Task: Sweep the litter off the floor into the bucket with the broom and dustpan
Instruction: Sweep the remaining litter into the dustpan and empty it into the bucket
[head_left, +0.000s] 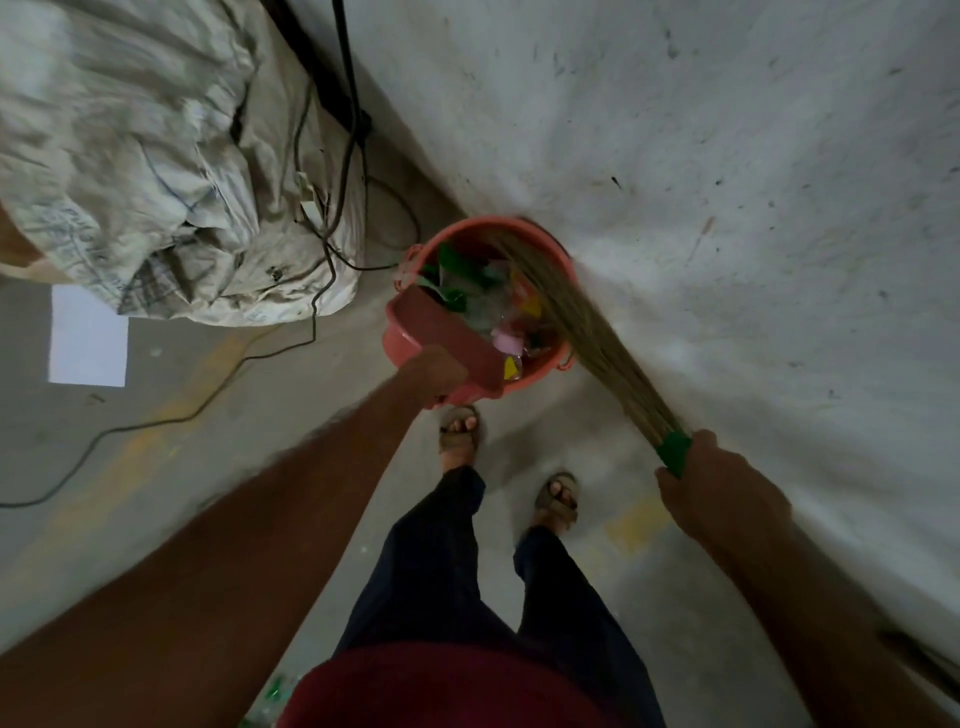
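Note:
A pink bucket (563, 262) stands on the floor against the wall, just beyond my feet. It holds colourful litter (501, 317): green, yellow and pink scraps with clear plastic. My left hand (434, 371) grips a dark red dustpan (447, 332), which is tilted over the bucket's near left rim. My right hand (711, 480) is closed around the green handle of a straw broom (582, 322). The broom's bristles reach across the bucket's right side, and their tips lie inside it.
A large crumpled grey-white sack (156, 171) lies on the floor at the left. Black cables (332, 218) trail over it and across the floor. A white sheet (88, 338) lies flat at the far left. The pale wall (727, 156) rises on the right.

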